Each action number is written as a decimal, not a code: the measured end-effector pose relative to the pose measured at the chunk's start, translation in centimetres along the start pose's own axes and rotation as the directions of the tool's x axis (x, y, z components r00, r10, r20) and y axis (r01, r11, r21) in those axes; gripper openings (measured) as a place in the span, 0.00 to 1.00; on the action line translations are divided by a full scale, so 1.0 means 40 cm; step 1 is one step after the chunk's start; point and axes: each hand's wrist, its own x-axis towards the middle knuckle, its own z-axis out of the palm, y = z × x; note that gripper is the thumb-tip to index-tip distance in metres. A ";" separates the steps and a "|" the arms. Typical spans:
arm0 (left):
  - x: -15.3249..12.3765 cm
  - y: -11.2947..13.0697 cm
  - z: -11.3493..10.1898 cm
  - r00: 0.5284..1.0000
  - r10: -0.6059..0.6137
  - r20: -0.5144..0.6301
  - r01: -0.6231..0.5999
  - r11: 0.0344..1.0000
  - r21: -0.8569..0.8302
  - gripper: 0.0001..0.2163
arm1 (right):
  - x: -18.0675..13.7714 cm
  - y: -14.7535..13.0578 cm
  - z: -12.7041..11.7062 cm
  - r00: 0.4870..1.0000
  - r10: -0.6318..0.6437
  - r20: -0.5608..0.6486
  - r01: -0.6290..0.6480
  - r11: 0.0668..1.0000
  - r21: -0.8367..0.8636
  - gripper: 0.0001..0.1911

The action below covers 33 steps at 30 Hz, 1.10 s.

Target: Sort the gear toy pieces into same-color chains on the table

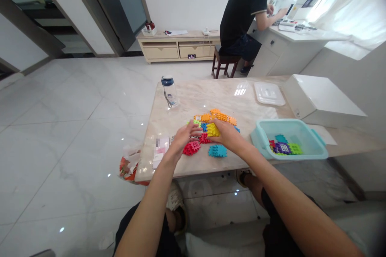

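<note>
A pile of colourful toothed plastic building tiles lies on the marble table (187, 100). My right hand (226, 133) is closed round a yellow tile (212, 129), held just above the pile. My left hand (184, 135) reaches in from the left, its fingers extended and touching the tiles beside the yellow one. Orange tiles (219, 117) joined in a strip lie just behind. A red tile (191, 148) and a blue tile (217, 151) rest on the table in front of my hands.
A teal bin (313, 152) with several tiles stands at the right, its white lid (269, 93) and a white box (319, 100) behind it. A water bottle (169, 91) stands at the back left. Another person sits at a desk beyond.
</note>
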 end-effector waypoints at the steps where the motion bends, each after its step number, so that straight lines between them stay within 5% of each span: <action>1: -0.001 0.014 -0.011 0.993 0.030 -0.110 -0.033 0.999 -0.026 0.27 | 0.000 0.016 0.004 1.000 0.004 0.022 -0.003 0.999 -0.054 0.24; 5: -0.012 0.054 -0.050 0.941 0.067 -0.331 -0.127 0.978 -0.163 0.16 | -0.002 0.060 0.050 0.988 -0.038 0.149 0.063 0.984 -0.165 0.21; 15: -0.040 0.084 -0.100 0.942 0.065 -0.330 -0.167 0.942 -0.291 0.12 | 0.062 0.012 0.147 0.954 -0.090 0.288 0.170 0.949 -0.267 0.25; 21: -0.043 0.095 -0.128 0.937 0.056 -0.345 -0.174 0.931 -0.322 0.11 | 0.016 -0.017 0.177 0.935 -0.189 0.301 0.276 0.920 -0.278 0.21; 28: -0.051 0.052 -0.077 0.929 0.147 -0.339 -0.232 0.947 -0.224 0.12 | -0.042 0.009 0.217 0.948 -0.175 0.266 0.252 0.922 -0.293 0.30; 33: -0.122 0.075 -0.002 0.846 0.385 -0.368 -0.432 0.900 -0.051 0.06 | -0.062 -0.031 0.186 0.966 -0.194 0.172 0.235 0.937 -0.258 0.40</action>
